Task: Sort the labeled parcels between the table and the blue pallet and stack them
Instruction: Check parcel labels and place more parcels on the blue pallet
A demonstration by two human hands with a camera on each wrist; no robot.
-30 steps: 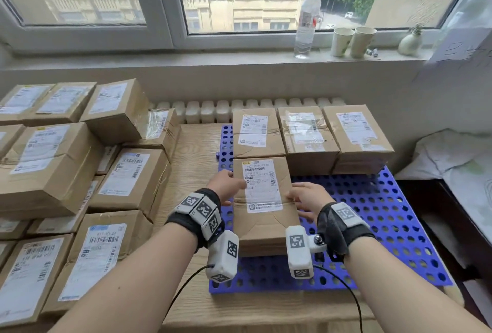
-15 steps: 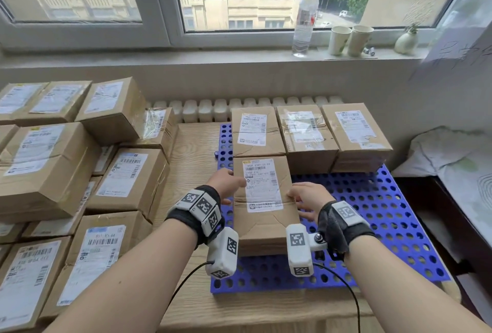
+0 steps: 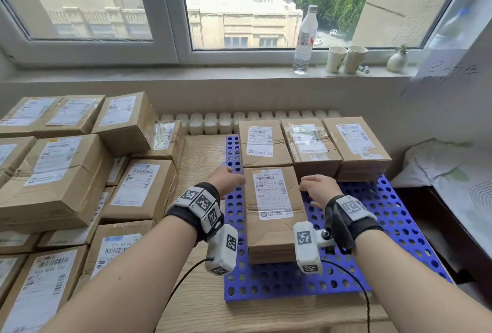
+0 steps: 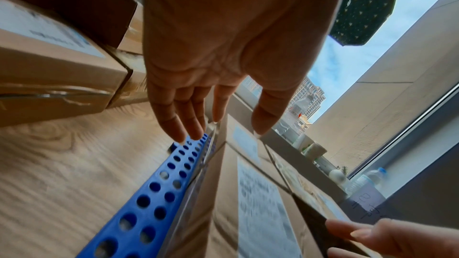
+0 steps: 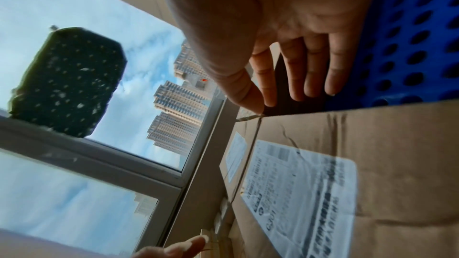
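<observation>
Fingers of both hands (image 3: 226, 181) (image 3: 318, 189) loose, holding nothing; parcel (image 3: 273, 213) lies lengthwise toward the window.

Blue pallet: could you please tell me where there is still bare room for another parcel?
The blue pallet is bare right of the front parcel, below the back row's right parcels, and along its near edge. Crowded: the table's left, stacked with parcels.

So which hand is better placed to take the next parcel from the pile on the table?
Probably the left hand. It is open beside the placed parcel, on the side of the pile. The right hand, also open, is over the pallet, away from the pile.
</observation>
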